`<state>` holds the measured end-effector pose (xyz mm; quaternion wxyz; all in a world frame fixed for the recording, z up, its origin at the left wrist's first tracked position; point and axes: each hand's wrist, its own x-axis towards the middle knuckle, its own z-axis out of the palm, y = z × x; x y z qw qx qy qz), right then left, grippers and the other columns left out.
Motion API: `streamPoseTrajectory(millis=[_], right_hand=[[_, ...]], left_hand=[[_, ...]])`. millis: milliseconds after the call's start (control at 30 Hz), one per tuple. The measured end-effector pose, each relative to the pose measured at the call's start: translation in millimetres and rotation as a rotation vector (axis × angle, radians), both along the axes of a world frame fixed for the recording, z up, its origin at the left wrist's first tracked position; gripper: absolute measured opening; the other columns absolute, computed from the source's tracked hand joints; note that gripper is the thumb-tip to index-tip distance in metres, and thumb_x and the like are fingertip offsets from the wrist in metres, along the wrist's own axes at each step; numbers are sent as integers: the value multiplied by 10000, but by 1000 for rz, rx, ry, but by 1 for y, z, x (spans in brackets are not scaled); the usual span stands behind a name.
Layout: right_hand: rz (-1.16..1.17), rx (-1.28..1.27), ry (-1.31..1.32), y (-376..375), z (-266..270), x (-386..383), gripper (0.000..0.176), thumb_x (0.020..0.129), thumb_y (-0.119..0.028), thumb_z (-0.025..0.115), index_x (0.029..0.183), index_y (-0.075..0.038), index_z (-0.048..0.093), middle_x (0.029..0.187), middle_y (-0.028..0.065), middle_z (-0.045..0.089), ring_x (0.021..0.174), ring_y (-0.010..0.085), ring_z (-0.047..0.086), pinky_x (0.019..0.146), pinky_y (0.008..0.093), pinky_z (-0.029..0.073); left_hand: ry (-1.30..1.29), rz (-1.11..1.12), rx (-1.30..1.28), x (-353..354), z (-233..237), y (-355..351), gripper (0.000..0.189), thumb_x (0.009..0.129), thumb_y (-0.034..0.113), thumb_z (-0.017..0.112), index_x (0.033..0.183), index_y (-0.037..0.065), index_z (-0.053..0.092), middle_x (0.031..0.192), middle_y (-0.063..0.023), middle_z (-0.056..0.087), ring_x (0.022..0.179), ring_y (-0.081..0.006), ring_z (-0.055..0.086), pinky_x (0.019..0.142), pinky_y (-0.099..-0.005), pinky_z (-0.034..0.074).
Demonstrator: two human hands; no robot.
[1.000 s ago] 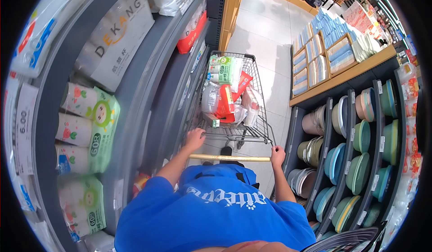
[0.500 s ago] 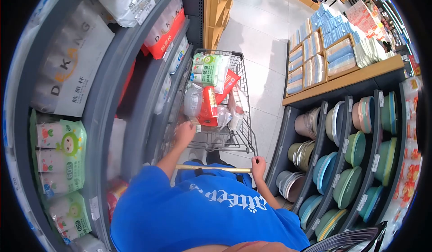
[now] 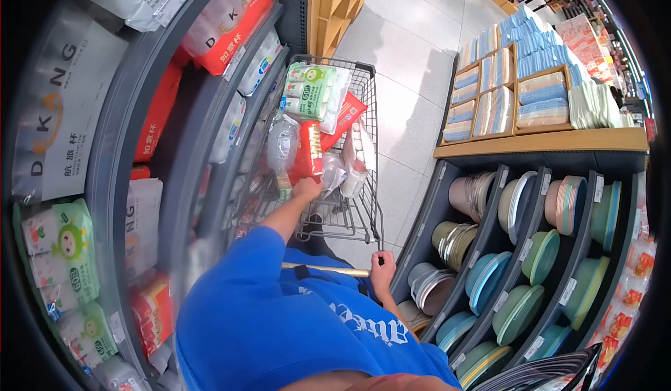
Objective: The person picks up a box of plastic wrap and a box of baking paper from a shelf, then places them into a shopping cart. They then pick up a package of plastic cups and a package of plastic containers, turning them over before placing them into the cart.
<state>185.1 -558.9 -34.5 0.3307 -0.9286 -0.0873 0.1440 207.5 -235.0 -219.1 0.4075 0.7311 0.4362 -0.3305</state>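
A black wire shopping cart (image 3: 375,111) stands ahead of me, loaded with several packs. My left hand (image 3: 305,190) reaches into it, its fingers curled against the lower end of a red package (image 3: 310,150); the fingertips are partly hidden. Left of that lies a clear plastic pack (image 3: 282,143). Behind these sits a green-and-white pack of wipes (image 3: 308,87), with another red packet (image 3: 345,120) beside it. A pale cylindrical pack (image 3: 357,157) lies to the right. My right hand (image 3: 383,262) is closed at the right end of the cart's yellowish handle (image 3: 332,270).
Close on the left runs a grey shelf (image 3: 203,104) with bagged cups (image 3: 52,104) and green wipes packs (image 3: 64,248). To the right, a rack holds stacked basins (image 3: 542,257) under folded towels (image 3: 542,101). Pale floor tiles (image 3: 402,104) extend between them.
My left hand has moved from the cart's near left side to the red package inside. My right hand stays at the handle's end. The view has shifted, with shelves and cart displaced in it.
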Motion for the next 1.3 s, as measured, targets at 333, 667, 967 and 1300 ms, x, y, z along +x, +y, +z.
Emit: streamPoseTrajectory(millis=[333,667,967,1300], right_hand=[[63,-50,-25,-16,0,26,93,850,-81,659,810,-2,630,856,120,613,759,262,610,684,356,490],[86,-63,-60,-22,3,43,70,839,-63,663,811,-5,635,857,129,630,747,270,624,670,358,507],[131,-115,32,-30,1,48,203,836,-120,698,995,-7,641,1038,158,595,881,292,616,793,376,502],[401,92,-45,52,50,33,718,836,-240,748,1400,27,392,1379,234,454,1254,377,491,1048,451,408]], left_hand=[[34,60,-1,23,-25,-19,457,921,330,532,1210,0,661,1334,-226,596,1170,-380,628,954,-487,514],[-391,71,2,7,-47,-18,366,921,271,501,959,-34,699,999,-291,670,1001,-432,654,875,-497,503],[-924,-37,-380,31,202,-5,406,975,306,520,797,-46,614,843,-270,628,817,-411,632,731,-463,481],[-1312,-108,-657,-6,289,-72,372,973,268,572,714,2,545,598,-127,517,529,-197,506,554,-379,423]])
